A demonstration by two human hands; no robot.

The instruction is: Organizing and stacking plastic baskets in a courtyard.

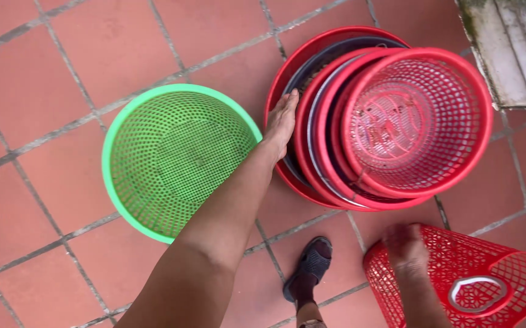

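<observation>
While terracotta floor tiles (44,91) w/ grey grout are stretching everywhere, left hand (281,121), fingers together, is touching stacked red baskets (418,124); blurred right hand (406,249), fingers unclear, is resting on near-right red basket (488,285); green colander (175,158) is lying left.

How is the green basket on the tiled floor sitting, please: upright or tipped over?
Upright and empty. The green basket rests open side up on the tiles, its full rim and bare perforated bottom showing, beside the left hand.
</observation>
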